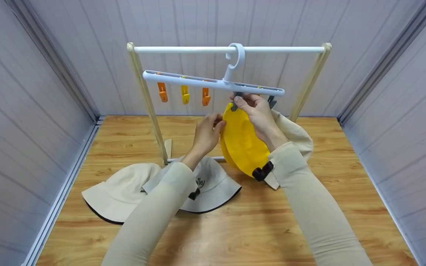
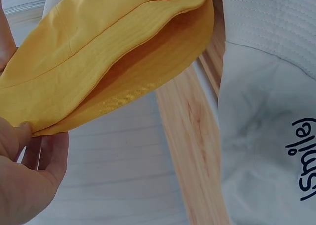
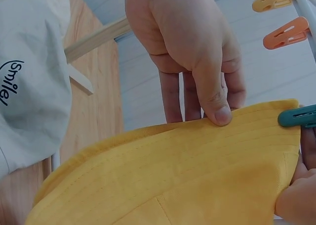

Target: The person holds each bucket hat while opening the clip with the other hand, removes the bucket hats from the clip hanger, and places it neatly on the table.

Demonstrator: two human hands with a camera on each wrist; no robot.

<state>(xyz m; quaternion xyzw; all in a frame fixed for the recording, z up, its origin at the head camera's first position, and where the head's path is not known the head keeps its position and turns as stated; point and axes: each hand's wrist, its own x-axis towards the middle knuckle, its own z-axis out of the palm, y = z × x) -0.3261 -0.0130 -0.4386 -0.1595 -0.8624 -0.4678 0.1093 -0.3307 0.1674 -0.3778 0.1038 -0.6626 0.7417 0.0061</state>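
Wall (image 1: pixel 20 111) at far left, well apart from both grips. Cream hat (image 1: pixel 120 188) below and left of the left grip, on the wood surface (image 1: pixel 213 244), its dark-edged brim partly behind the left sleeve (image 1: pixel 154 221). Left post (image 1: pixel 144 96) of the rack, left of the left grip and apart from it. Orange clip (image 1: pixel 162 92), yellow clip (image 1: pixel 185 95) and second orange clip (image 1: pixel 206 97) hang in a row above the left grip, holding nothing, under the hanger (image 1: pixel 187 82), whose hook sits over the rail (image 1: pixel 183 49). Left hand (image 1: pixel 205 135) pinches the edge of the yellow hat (image 1: pixel 244 144), thumb on one face, fingers on the other. Grey hat (image 1: pixel 216 181), with dark lettering, lies below this grip, part of it covered by the left forearm.

The yellow hat hangs between the grips, folded, brim edge upward to the left. Its top corner is in the green clip (image 3: pixel 296 117), which the right hand (image 1: pixel 263 118) pinches. Behind that grip and to its right, second green clip (image 1: pixel 271 102) shows beside pale hat (image 1: pixel 298 135); hand, sleeve and yellow hat block much of it. Right post (image 1: pixel 309 85) and right wall (image 1: pixel 398 111) stand farther right, apart from the grip.
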